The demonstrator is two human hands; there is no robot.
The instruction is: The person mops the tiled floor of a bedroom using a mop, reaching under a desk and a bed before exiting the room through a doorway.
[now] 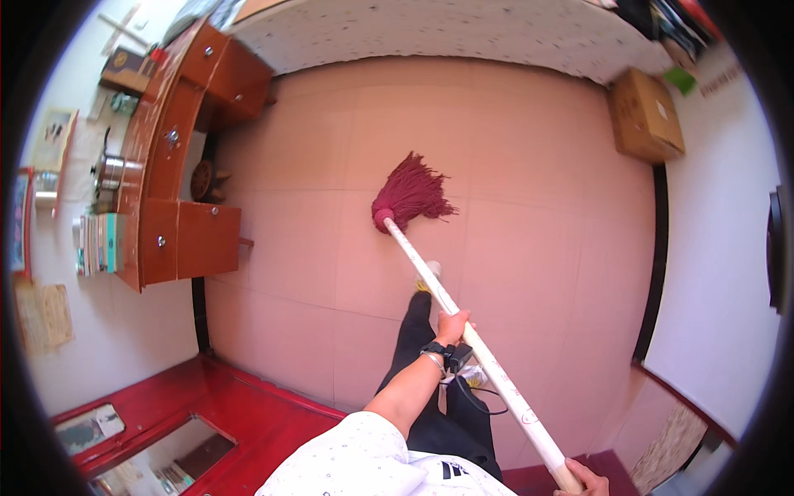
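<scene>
A mop [413, 188] with dark red strands lies spread on the pinkish floor in front of me, and its long white handle [495, 368] slants down toward my lower right. My left hand [453, 327] is closed around the middle of the handle; a dark watch and a bracelet circle that wrist. Close to the handle's near end, my right hand [585, 478] is wrapped round the pole, partly cut off by the lower edge. My shoe [430, 271] shows beside the handle, between the mop head and my left hand.
A reddish-brown desk [161, 165] stands along the left wall, with books [101, 244] on it and a round wheel-like object [201, 179] underneath. A cardboard box [645, 116] sits at the far right corner. A speckled cloth-covered bed [447, 37] spans the back. Red furniture [248, 397] borders the lower left.
</scene>
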